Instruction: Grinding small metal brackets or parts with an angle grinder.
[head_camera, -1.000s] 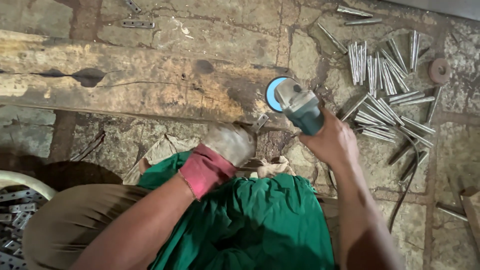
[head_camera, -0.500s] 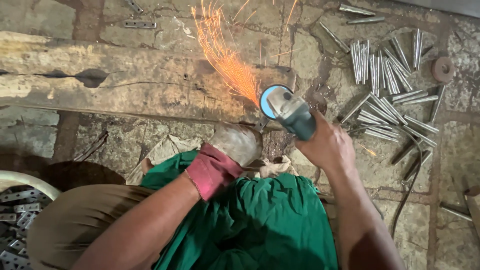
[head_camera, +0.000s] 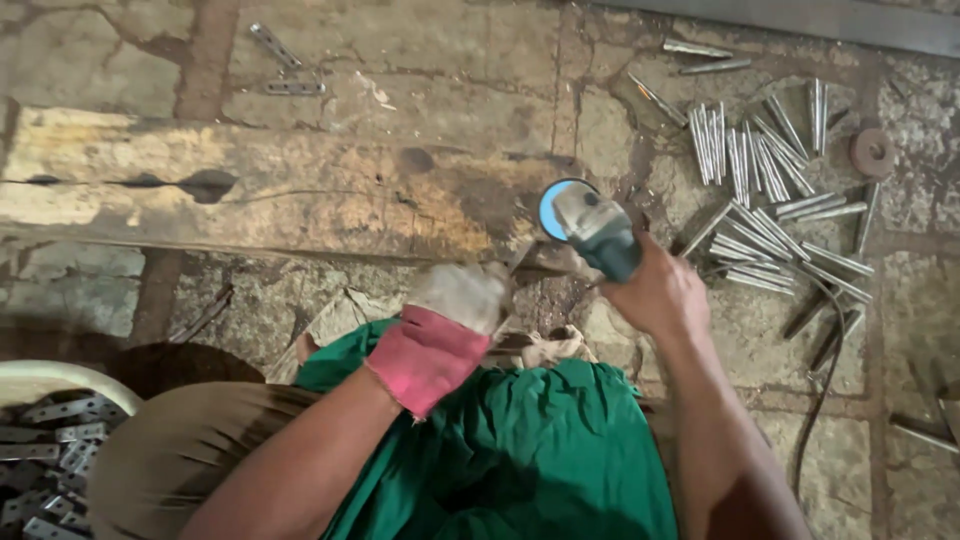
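A gloved left hand (head_camera: 455, 300) is pinching a small metal piece (head_camera: 520, 257) against a wooden plank (head_camera: 250, 195) while the right hand (head_camera: 655, 295), wrapped tight around a grinder (head_camera: 590, 228), is bringing the disc close; a firm hold and light pressure look wise.

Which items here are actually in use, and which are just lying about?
In use:
- teal angle grinder with blue disc, in the right hand
- small metal piece, in the gloved left hand
- worn wooden plank

Lying about:
- grey metal rods
- round grinding disc
- white tub of metal brackets
- flat hinges
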